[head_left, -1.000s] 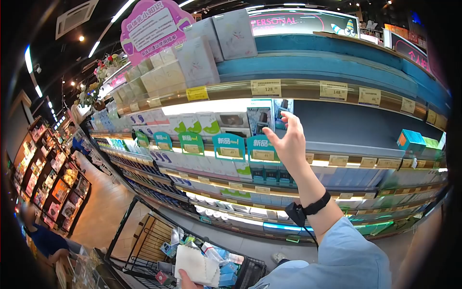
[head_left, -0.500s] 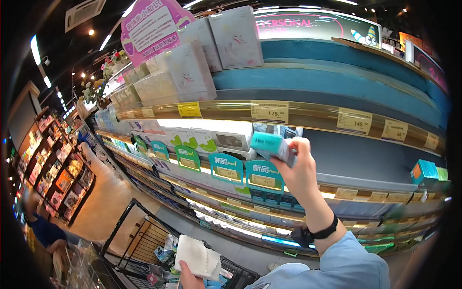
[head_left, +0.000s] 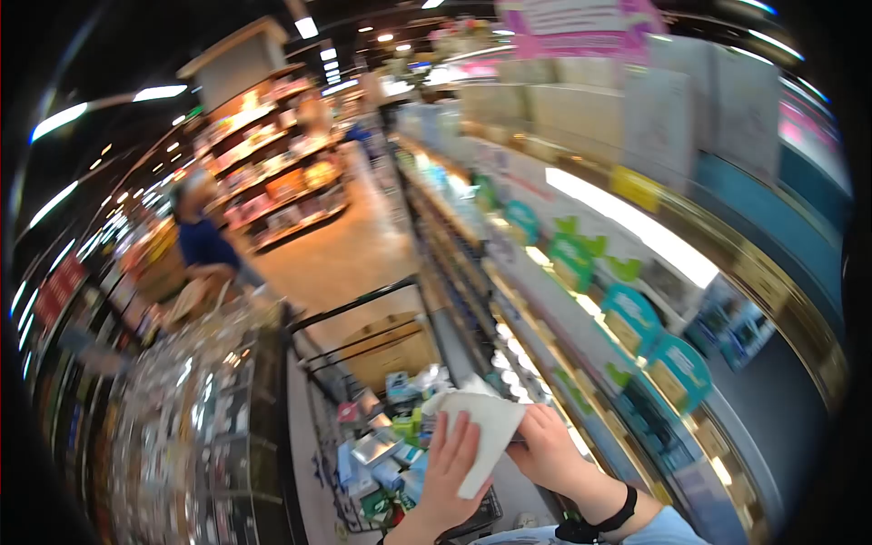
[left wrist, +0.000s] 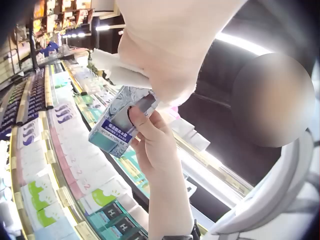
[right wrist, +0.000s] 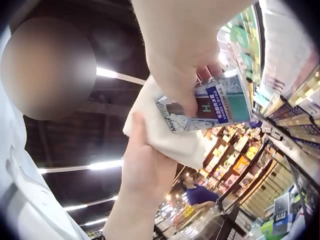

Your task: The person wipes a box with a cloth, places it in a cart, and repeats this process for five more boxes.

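My left hand (head_left: 445, 477) holds a white cloth (head_left: 489, 427) with a scalloped edge, its fingers lying across it. My right hand (head_left: 552, 447) grips a small blue and teal carton (left wrist: 119, 127) printed "HYDRATION". In the right wrist view, the carton (right wrist: 222, 105) is up against the cloth (right wrist: 150, 97), with the left thumb pressed on the cloth. Both hands are close together above the shopping cart (head_left: 313, 368), and the carton is mostly hidden behind the cloth in the head view.
Mixed cartons (head_left: 377, 445) fill the cart. To the right runs a stocked shelf with green and teal tags (head_left: 631, 318) and two similar blue cartons (head_left: 747, 331). A clear display stand (head_left: 200, 427) flanks the left, and a person in dark blue (head_left: 207, 241) is beyond it.
My right hand was open at the shelf, then took a carton from it and brought it down to the cloth in my left hand. The view has swung left.
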{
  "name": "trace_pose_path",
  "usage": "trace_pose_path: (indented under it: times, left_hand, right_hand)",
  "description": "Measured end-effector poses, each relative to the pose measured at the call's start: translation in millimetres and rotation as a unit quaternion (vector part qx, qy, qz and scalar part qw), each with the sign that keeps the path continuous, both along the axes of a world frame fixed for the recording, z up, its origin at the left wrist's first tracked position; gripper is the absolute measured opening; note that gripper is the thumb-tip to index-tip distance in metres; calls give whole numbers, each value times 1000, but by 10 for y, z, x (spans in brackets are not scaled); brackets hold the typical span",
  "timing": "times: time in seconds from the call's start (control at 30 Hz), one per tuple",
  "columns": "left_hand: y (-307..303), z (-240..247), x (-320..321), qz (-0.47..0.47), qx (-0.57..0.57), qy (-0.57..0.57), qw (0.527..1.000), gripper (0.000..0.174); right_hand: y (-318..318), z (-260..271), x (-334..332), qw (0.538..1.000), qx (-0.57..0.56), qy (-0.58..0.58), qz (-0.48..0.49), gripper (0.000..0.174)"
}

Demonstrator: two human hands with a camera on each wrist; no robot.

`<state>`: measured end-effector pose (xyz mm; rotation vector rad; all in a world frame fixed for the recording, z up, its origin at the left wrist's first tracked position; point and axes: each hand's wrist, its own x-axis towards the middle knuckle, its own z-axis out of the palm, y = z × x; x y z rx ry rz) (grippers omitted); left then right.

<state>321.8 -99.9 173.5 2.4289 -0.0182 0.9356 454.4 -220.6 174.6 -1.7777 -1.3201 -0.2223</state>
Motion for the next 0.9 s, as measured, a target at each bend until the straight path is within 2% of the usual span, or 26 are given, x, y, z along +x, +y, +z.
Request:
trace_pose_path:
  times: [0.03,0.13,0.2,0.3,0.37,0.57,0.7,0.9]
  left_hand:
    - [28,-26,-50,24,-25,23,999,62]
    - [225,-147,-204,80,-59,36,994,60]
    - [269,-233,-327,124,-116,63,983,58]
    - [155,-187,-462,145,-111,65,981,56]
    - [167,-196,-546,156,-80,67,982,54]
    - [491,-299,-783,165,-186,46,967,53]
    - [644,-241,-817,124,-92,58,986,56]
    - [1239,-335,-999,82,-153,24,985,48]
  right_hand:
    - [94,-16,-7,1000,-16,23,14,46]
    - [287,-22,-12,997,-15,11,73,46]
    - [410,-72,-45,994,-7,19,104,40]
    - [607,-254,-119,983,-61,71,158,44]
    - [710,-332,-197,978,-71,62,185,44]
    - [889,-227,-441,976,-93,127,151,44]
    - [1054,-313,-591,975,-97,134,147,45]
    - [1354,-288,-904,981,-126,100,111,46]
